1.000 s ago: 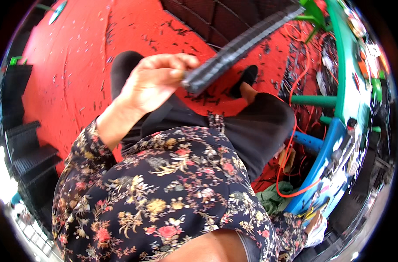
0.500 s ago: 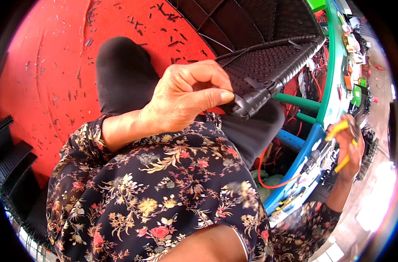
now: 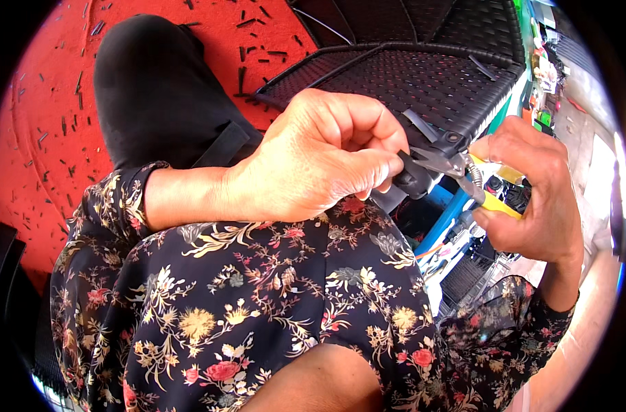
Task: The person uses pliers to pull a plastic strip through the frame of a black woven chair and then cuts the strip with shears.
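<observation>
A black woven panel (image 3: 430,86) with a strip-wrapped edge leans over my lap. At its near corner, my left hand (image 3: 320,161) pinches a flat black strip between thumb and forefinger. My right hand (image 3: 540,182) grips yellow-handled spring snips (image 3: 497,204) around both handles. Their metal blades lie at the corner, close beside the left fingertips and the strip. Whether the blades have closed on the strip I cannot tell. Another loose strip end (image 3: 421,126) sticks up from the corner just behind the blades.
Short black offcuts (image 3: 246,51) are scattered over the red floor (image 3: 45,130). A blue bar (image 3: 450,218) runs below the panel's corner. Cluttered small items (image 3: 545,110) lie at the far right. Black woven material (image 3: 10,275) stands at the left.
My right hand has brought the snips from the far right in to the panel's corner. My left hand keeps its pinch on the strip. The view has shifted.
</observation>
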`<state>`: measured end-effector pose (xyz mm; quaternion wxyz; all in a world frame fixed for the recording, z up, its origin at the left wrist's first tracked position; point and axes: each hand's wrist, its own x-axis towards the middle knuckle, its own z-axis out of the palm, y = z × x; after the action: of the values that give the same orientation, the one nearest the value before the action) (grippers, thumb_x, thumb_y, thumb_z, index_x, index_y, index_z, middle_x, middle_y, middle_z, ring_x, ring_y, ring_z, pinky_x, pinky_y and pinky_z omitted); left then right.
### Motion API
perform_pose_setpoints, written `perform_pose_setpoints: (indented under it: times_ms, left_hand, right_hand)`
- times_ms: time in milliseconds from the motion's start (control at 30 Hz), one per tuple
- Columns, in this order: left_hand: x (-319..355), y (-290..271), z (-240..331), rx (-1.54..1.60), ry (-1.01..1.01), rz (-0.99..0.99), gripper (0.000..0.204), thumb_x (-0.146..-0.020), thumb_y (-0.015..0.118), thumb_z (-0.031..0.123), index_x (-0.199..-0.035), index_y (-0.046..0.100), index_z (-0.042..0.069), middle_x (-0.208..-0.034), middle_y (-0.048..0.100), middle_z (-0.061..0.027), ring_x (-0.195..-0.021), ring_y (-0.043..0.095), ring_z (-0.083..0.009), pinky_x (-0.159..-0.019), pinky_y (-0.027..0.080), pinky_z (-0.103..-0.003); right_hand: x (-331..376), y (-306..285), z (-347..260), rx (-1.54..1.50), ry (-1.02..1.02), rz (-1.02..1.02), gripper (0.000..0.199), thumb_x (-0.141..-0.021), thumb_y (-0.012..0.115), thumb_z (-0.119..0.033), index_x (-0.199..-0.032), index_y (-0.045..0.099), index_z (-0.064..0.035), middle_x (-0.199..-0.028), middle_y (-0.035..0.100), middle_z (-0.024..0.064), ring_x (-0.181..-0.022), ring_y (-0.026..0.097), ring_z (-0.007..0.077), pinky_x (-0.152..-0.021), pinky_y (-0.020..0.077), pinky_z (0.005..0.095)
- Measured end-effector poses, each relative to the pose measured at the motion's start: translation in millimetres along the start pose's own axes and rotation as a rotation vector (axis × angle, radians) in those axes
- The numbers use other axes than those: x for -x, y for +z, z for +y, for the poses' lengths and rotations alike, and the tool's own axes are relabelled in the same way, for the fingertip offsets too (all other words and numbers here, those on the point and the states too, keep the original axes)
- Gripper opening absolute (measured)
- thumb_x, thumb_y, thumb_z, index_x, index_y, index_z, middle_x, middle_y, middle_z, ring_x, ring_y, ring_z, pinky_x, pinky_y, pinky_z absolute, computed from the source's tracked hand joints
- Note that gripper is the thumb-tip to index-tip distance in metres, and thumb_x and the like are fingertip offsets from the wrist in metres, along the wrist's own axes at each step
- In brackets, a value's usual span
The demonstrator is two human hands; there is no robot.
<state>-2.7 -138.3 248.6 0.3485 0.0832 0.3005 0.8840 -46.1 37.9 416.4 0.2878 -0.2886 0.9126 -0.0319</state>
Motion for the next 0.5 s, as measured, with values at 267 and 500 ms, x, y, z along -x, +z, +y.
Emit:
perform_pose_setpoints:
  times_ms: [267, 500]
  left_hand:
    - [-1.2, 3.4, -2.5, 0.079, -0.006, 0.037, 0.006, -0.079, 0.059, -0.002, -0.085, 0.056, -0.001, -0.072, 0.058, -0.0034, -0.061, 0.055, -0.0064, -0.055, 0.045, -0.018]
    - [-2.1, 4.5, -2.2, 0.076, -0.003, 0.090, 0.008, -0.077, 0.063, -0.001, -0.082, 0.056, -0.001, -0.072, 0.059, -0.0038, -0.059, 0.055, -0.0065, -0.057, 0.047, -0.018]
  right_hand:
    - [-2.6, -3.7, -6.1, 0.052, 0.070, -0.053, 0.040, -0.041, 0.062, -0.009, -0.079, 0.057, 0.0033, -0.069, 0.052, 0.0117, -0.062, 0.052, 0.0248, -0.057, 0.0402, 0.0303]
    - [-5.7, -4.0, -2.6, 0.063, 0.051, -0.056, 0.040, -0.041, 0.063, -0.012, -0.078, 0.057, 0.0026, -0.067, 0.051, 0.0111, -0.060, 0.051, 0.0246, -0.056, 0.0392, 0.0307]
